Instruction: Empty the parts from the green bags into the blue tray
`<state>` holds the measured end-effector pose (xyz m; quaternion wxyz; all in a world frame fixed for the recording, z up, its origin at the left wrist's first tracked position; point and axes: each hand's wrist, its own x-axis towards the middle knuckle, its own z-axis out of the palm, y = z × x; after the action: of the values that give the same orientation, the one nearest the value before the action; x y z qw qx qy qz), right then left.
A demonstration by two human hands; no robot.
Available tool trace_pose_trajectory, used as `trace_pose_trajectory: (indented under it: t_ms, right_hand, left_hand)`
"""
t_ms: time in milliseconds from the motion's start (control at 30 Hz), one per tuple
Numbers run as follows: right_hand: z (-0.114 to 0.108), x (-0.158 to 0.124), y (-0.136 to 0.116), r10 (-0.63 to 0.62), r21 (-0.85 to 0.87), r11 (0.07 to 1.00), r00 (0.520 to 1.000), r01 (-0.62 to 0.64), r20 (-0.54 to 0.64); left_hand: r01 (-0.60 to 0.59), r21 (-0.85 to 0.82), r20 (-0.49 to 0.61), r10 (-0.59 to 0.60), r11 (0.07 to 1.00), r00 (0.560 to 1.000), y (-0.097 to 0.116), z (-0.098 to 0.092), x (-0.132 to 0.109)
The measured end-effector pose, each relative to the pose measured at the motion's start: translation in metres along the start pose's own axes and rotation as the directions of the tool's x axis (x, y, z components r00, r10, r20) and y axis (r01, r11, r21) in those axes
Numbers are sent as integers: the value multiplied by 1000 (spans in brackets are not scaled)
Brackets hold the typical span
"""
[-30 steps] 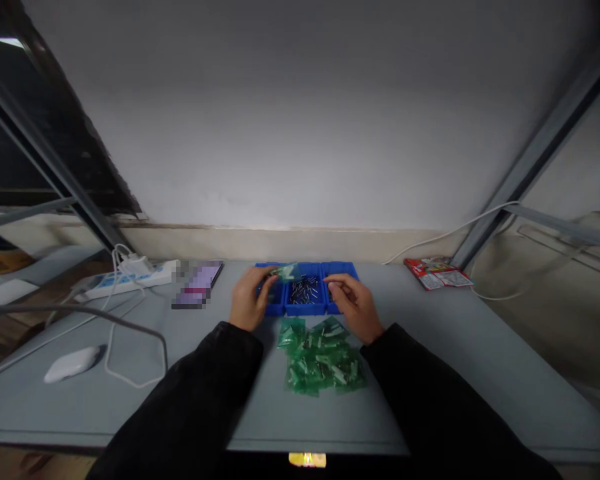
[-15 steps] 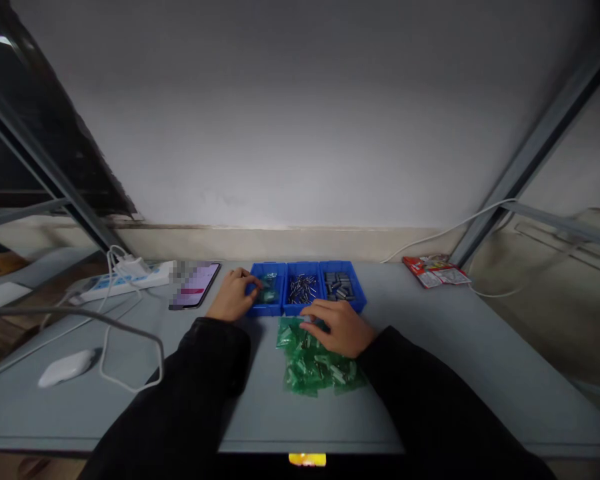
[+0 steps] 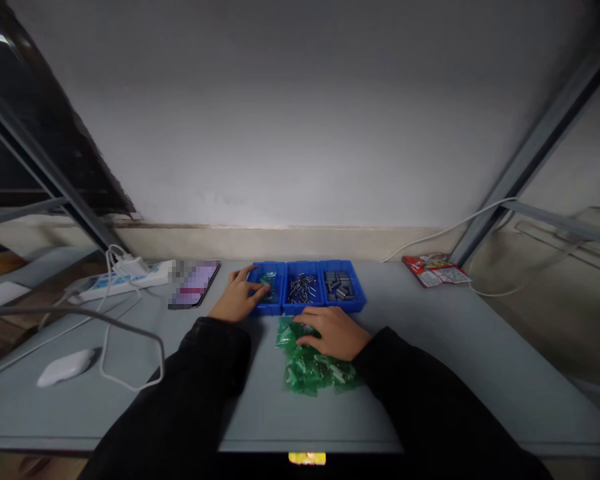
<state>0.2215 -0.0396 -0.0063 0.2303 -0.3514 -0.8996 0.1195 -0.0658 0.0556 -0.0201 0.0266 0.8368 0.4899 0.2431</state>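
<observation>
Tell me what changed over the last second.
The left hand shifted a little left, at the edge of the left blue tray, and no longer holds up a green packet. The right hand moved from the right blue tray leftward and nearer the wearer, over the pile of green packets; any grip is unclear. The trays, phone and red packet stayed put.

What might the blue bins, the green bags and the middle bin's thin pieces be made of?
Blue bins: probably plastic, evenly coloured, softly shiny.
Green bags: likely thin plastic film, see-through, glossy and crinkled.
Thin pieces: probably metal, polished, given their bright glints.
</observation>
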Motion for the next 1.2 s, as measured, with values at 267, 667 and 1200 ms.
trace_pose_trajectory:
  t_ms: [267,667,1200]
  right_hand:
    - [6,0,3,56,59,997,998,-58,27]
    - [13,1,5,91,108,990,996,-93,17]
    - [-5,1,-9,-17,21,999,672,48,-741]
  left_hand:
    - [-41,18,-129,43,999,991,12,-6,0]
    - [-208,-38,-307,186,977,933,52,-21,2]
    - [-466,-320,-338,360,825,870,99,-21,-14]
